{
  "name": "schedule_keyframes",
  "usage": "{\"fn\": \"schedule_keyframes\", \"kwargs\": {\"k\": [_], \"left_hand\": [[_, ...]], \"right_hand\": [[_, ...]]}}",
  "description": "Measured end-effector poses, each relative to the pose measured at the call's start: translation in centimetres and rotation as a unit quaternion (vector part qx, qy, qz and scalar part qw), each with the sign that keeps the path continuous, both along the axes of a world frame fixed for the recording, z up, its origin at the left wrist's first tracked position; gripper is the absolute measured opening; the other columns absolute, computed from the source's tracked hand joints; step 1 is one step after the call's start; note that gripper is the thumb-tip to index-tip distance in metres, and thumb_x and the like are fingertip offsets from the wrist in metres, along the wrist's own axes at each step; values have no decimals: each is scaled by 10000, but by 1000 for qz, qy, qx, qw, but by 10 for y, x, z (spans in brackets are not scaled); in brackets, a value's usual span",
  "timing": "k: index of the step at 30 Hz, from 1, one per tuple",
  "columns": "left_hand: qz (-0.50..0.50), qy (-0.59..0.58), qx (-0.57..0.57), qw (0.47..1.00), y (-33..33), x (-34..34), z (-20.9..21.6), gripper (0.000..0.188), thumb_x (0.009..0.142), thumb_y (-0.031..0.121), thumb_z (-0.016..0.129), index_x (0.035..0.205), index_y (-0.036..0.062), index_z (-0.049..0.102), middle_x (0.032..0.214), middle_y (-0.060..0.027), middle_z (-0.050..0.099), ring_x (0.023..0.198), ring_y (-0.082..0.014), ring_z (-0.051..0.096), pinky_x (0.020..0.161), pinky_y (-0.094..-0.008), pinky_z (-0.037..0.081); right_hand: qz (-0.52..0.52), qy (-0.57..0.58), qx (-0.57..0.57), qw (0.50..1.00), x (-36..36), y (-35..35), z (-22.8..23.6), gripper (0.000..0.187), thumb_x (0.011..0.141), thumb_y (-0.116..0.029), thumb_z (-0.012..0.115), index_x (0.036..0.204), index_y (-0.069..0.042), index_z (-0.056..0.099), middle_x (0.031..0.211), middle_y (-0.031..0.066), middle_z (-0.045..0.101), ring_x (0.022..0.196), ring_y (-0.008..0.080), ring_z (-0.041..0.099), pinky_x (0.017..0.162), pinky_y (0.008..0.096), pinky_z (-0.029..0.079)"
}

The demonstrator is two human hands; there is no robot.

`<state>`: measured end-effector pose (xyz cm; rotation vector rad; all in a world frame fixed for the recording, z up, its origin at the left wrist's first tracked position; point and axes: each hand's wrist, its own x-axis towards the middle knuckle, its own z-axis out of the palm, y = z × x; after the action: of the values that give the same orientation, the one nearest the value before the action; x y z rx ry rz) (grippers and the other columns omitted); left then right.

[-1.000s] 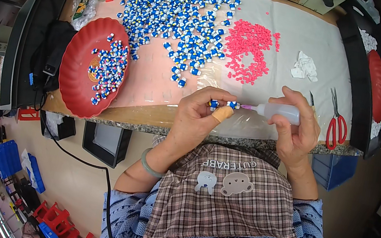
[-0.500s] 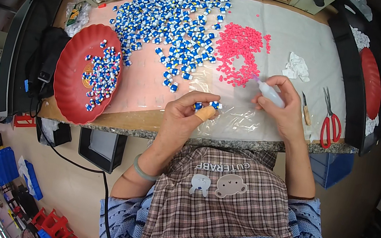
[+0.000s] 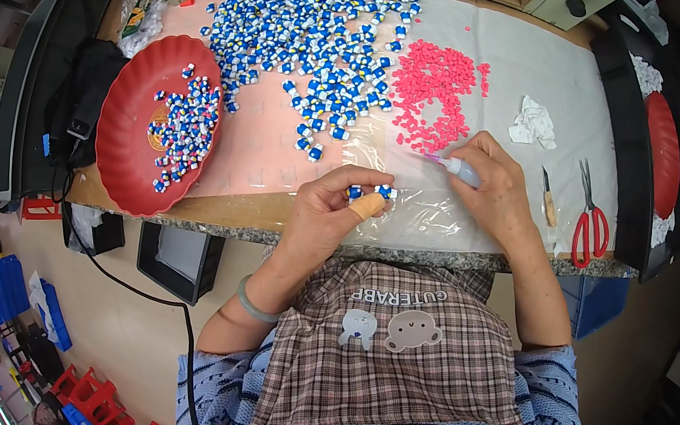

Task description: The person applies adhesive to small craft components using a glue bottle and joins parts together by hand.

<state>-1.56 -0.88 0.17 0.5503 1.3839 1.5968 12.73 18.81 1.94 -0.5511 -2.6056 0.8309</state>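
Between thumb and fingertips, my left hand (image 3: 337,201) pinches a small blue-and-white figure (image 3: 385,191); another blue piece shows farther back in its fingers. A tan covering wraps the left thumb. My right hand (image 3: 491,183) is closed round a small white squeeze bottle (image 3: 463,171), whose thin purple tip points left, just beyond the figure. Right past that tip lie many small pink pieces (image 3: 434,85) spread on the white sheet. A large heap of similar blue-and-white figures (image 3: 306,34) covers the far left part of the table.
At the left, a red scalloped bowl (image 3: 122,102) holds more figures with pink bits. Crumpled white tissue (image 3: 534,121), a small knife (image 3: 548,199) and red-handled scissors (image 3: 591,226) lie right of my hand. A black tray (image 3: 635,144) stands at the right edge.
My right hand has turned the bottle, and its tip has come left and nearer, away from the pink pieces toward the figure. My left hand has stayed nearly still.
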Motion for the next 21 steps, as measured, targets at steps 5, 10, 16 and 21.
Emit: {"fn": "schedule_keyframes", "kwargs": {"k": [5, 10, 16, 21], "left_hand": [[25, -35, 4, 999, 0, 0, 4, 257, 882, 1, 627, 1135, -43, 639, 1052, -87, 661, 842, -138, 658, 790, -250, 529], [38, -16, 1, 999, -2, -5, 1, 262, 888, 14, 623, 1144, -40, 638, 1038, -90, 669, 839, -134, 655, 785, -244, 522], [42, -23, 7, 999, -8, -7, -4, 255, 903, 34, 614, 1148, -34, 632, 1003, -86, 669, 808, -113, 618, 747, -235, 502], [24, -33, 9, 999, -5, -5, -3, 257, 930, 60, 583, 1179, -1, 590, 969, -68, 654, 741, -69, 540, 643, -198, 429]], "right_hand": [[-10, -5, -25, 1000, 1, 4, -4, 247, 696, 9, 700, 937, -38, 670, 865, 88, 605, 797, 247, 636, 695, 320, 496], [41, -9, -13, 999, -5, 7, -4, 291, 689, 13, 699, 972, -52, 682, 896, 80, 613, 802, 240, 639, 698, 323, 500], [85, -57, 4, 995, -8, 12, 6, 286, 695, 8, 682, 975, -48, 664, 918, 77, 609, 808, 254, 634, 707, 341, 506], [91, -49, 27, 994, -8, 15, 6, 216, 708, -20, 691, 910, -24, 615, 889, 94, 600, 797, 284, 621, 709, 341, 503]]}}
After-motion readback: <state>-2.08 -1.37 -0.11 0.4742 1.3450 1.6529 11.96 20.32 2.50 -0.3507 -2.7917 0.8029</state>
